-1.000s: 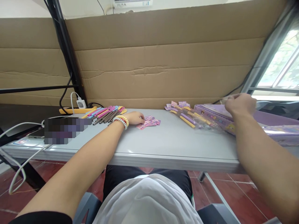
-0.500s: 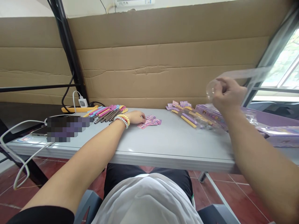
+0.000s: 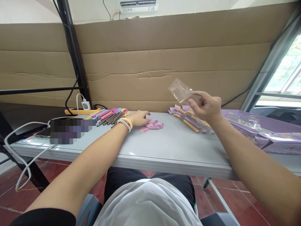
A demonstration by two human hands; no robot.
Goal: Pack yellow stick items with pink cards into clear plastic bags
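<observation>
Right hand (image 3: pixel 205 105): raised above the table, right of centre, gripping a clear bag with thumb and fingers.
Clear bag (image 3: pixel 180 90): in the air, reaching left from the right fingers, with the cardboard (image 3: pixel 164 59) behind it.
Left hand (image 3: pixel 138 118): low over the far part of the table (image 3: pixel 178 147), fingers loosely spread and parted; whether a fingertip touches the cards, I cannot tell. Beaded bands (image 3: pixel 125 124) circle the wrist.
Cards (image 3: pixel 154 125): small, pink and purple, overlapping in a loose pile just right of the left hand.
Loose pens (image 3: pixel 110 116): a many-coloured bunch lying left of the left hand, dark ends pointing near and left.
Bagged pens (image 3: pixel 189 121): yellow and purple, in clear wraps with pink tags at the far end, right of the cards and partly hidden by the right hand.
Purple box (image 3: pixel 277 121): open at the far right, clear plastic lying over its left part.
Left end: a yellow bar (image 3: pixel 82 111) at the far side, a white plug (image 3: pixel 86 104) beside it, and a white cable (image 3: pixel 28 125) looping nearer.
</observation>
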